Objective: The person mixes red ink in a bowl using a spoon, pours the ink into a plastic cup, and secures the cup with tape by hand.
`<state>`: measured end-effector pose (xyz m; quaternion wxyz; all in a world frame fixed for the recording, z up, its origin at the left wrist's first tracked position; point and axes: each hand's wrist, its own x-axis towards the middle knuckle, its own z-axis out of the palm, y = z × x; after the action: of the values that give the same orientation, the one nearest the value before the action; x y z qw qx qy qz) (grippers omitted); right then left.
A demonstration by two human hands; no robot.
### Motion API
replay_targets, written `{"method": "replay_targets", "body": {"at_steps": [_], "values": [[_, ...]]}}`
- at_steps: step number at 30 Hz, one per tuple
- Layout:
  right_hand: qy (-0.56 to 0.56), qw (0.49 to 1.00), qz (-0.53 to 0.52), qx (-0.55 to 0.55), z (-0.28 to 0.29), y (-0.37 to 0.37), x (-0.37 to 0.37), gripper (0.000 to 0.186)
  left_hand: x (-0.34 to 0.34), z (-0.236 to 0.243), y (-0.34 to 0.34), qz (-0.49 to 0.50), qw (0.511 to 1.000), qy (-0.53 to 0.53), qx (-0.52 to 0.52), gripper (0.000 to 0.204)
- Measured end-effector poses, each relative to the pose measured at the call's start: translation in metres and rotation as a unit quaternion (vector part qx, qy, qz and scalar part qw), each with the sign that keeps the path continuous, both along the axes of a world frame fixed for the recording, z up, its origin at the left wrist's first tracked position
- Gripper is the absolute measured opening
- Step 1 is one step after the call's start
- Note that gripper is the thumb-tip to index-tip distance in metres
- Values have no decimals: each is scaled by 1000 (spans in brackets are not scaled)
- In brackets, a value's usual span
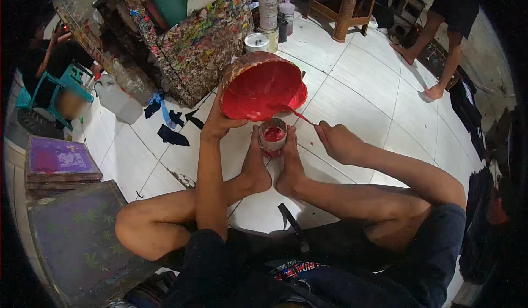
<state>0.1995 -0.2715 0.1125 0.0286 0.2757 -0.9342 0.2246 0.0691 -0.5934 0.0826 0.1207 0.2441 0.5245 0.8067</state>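
My left hand (223,118) grips a large round bowl (258,79), tilted on its side above my feet, its inside coated in red paint. In my right hand (338,143) is a thin red-coated stick or spatula (294,111), reaching to the bowl's lower rim. Below the bowl a small cup (274,131) with red paint inside stands between my bare feet (290,171). Another red-coated piece (300,99), partly hidden, shows behind the bowl.
A paint-crusted board stack (187,55), bottles (268,13), cans and a wicker stool (344,8) stand behind. Left are a jug (121,101), scraps, frames (63,159) and a teal chair with someone near it. Another person's bare legs (434,60) are upper right.
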Motion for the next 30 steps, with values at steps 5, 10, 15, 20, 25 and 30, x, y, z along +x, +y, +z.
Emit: {"method": "replay_targets", "body": {"at_steps": [5,10,15,20,25,30], "values": [[-109,991,-56,50,27,-10,1,29,4,-2,1,24,1000,3,-2,127],[-10,997,-62,49,26,-11,-12,32,1,-9,-8,29,999,-1,-20,123],[-111,984,-110,85,37,-27,-12,32,5,3,3,11,1000,-2,-21,125],[-138,981,-60,124,36,-40,-9,31,1,-2,2,11,999,20,-31,125],[-44,981,-81,171,58,-27,-30,24,-2,-2,2,6,998,43,-51,128],[-44,980,-73,178,26,-15,-47,25,-9,-9,7,-10,999,45,-25,130]]}}
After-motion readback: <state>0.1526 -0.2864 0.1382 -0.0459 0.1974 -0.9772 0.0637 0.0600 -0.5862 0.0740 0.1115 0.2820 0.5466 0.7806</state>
